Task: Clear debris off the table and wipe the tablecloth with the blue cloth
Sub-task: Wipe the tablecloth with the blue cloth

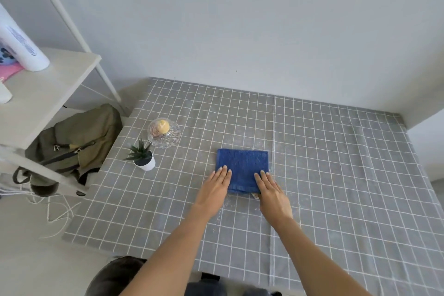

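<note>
In the head view, a counter (pixel 336 175) covered by a grey checked tablecloth (pixel 324 199) is seen against a pale wall. A folded blue cloth (pixel 242 166) is laid flat near the middle of the counter, slightly toward its left half. Both hands are pressed on the cloth's near edge with fingers straight and flat, nothing being gripped. The left hand (pixel 215 191) is placed on the cloth's near left corner, its fingertips lying on the fabric; the right hand (pixel 272 193) is placed on the near right corner. The hands are held apart, with a strip of blue visible between them. Small pale crumbs (pixel 222 211) are scattered on the tablecloth just behind the hands, toward the near edge. Near the counter's left edge, a small potted plant (pixel 143 158) is set, and a glass dish (pixel 164 132) holding something yellow is set just beyond it. A shelf (pixel 48 79) and an olive bag (pixel 79 142) are seen left of the counter.
</note>
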`<state>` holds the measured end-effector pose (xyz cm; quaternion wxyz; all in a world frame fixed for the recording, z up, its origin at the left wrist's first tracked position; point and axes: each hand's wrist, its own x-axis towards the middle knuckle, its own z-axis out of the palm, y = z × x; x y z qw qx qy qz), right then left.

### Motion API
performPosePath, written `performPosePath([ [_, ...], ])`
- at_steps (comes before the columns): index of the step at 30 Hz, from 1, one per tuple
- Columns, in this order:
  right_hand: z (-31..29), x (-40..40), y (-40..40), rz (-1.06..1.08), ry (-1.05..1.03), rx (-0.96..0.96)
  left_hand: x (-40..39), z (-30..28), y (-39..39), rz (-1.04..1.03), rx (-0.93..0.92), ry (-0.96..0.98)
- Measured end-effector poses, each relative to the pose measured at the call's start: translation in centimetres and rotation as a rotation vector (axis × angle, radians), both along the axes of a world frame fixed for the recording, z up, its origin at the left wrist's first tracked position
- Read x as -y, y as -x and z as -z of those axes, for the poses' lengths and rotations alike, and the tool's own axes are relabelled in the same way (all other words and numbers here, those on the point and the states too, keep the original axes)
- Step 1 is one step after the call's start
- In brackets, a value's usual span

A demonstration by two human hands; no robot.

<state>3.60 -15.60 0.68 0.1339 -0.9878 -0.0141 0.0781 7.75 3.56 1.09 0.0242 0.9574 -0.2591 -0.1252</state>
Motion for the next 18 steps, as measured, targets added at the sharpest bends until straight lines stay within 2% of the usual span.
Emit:
performPosePath([
  [7, 0.9, -0.3, 1.0, 0.003, 0.011, -0.085, -0.7, 0.3, 0.5, -0.028, -0.081, 0.127],
  [13, -0.2, -1.4, -0.2, -0.003, -0.050, 0.011, -3.8, 1.0, -1.2, -0.067, -0.109, 0.244],
  [18, 0.0, -3.7, -4.0, -0.011, -0.078, -0.001, -7.2, 1.7, -3.5, -0.156, -0.069, 0.247],
])
